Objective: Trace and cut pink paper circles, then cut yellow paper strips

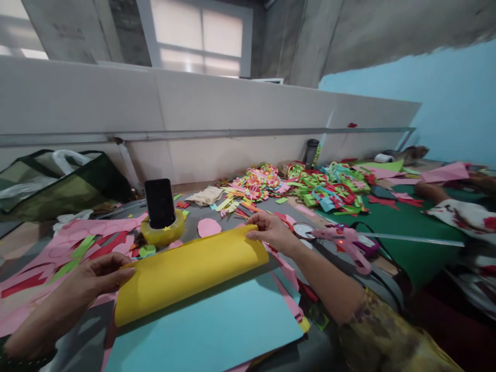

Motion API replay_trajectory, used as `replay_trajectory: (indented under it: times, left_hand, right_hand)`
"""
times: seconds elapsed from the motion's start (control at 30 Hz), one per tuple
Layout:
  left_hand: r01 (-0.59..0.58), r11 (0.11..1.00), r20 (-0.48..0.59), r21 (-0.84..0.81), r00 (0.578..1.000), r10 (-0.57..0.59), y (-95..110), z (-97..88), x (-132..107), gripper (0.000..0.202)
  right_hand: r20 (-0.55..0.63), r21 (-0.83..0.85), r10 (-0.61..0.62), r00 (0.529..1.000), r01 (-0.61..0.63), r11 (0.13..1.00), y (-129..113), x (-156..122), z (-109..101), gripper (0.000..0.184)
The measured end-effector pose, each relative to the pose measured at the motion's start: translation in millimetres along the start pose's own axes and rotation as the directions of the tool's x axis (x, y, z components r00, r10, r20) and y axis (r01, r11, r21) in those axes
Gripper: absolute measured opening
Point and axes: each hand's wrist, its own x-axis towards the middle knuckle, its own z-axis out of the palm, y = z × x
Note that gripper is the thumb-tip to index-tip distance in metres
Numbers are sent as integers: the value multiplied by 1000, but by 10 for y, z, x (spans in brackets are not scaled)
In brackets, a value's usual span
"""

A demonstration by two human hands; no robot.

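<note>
A yellow sheet of craft paper (189, 274) is bent over into a broad curve above a light blue sheet (217, 325). At its left end my left hand (96, 276) pinches the far edge between thumb and fingers. My right hand (271, 232) pinches the same edge near the right corner. Pink and yellow sheet edges stick out from under the blue one. Just beyond the yellow paper lies a pink paper oval (209, 227). A phone (160, 203) stands upright in a yellow tape roll (163, 232).
Pink paper offcuts (77, 240) spread at left. A pink hot glue gun (349, 240) with a glue stick lies right of my forearm. Piles of paper cutouts (259, 183) sit along the back. A co-worker's hand (432, 191) and sleeve are at far right, over green sheet (411, 243).
</note>
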Motion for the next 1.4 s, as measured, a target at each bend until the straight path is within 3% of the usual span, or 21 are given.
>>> replay_trajectory:
  times: [0.4,0.53,0.6,0.73,0.83,0.9,1.1,1.2,1.23,1.3,1.33,1.4]
  left_hand:
    - [48,998,68,-37,997,-46,-8,-20,-3,29]
    - [85,990,115,-116,991,-72,115,-1,-73,29]
    - [101,989,130,-108,988,-86,190,9,-109,30]
    - [58,997,230,59,971,-70,179,16,-114,30]
    - [6,978,316,210,946,-74,33,21,-57,23]
    - [-35,944,318,328,945,-76,-56,26,-13,20]
    - [-161,770,247,617,969,4,-63,57,13,20]
    - [-271,591,198,760,962,187,-11,132,-60,13]
    - [-330,500,198,800,933,299,-1,167,-89,22]
    - [-463,304,283,832,827,485,12,235,-140,40]
    - [-527,230,356,818,778,518,21,262,-158,44]
    - [-634,165,505,756,724,469,64,291,-170,46]
  right_hand:
    - [9,-38,-21,1000,21,999,20,25,-30,27]
    - [12,-115,16,1000,-14,993,-76,-12,-63,27]
    - [71,-149,64,995,-53,987,-115,-29,-82,29]
    - [223,-295,158,962,-88,951,-94,-29,-64,30]
    - [266,-483,127,956,19,876,-2,-17,11,29]
    - [285,-600,107,952,90,795,59,-21,64,28]
    - [272,-795,132,953,146,589,78,-88,119,30]
    - [251,-835,177,952,120,537,39,-112,129,33]
    - [253,-840,187,949,120,529,30,-116,132,34]
    - [268,-842,202,942,128,524,22,-115,138,36]
    - [277,-840,206,939,132,526,23,-111,139,37]
    - [285,-838,209,935,137,528,28,-101,139,40]
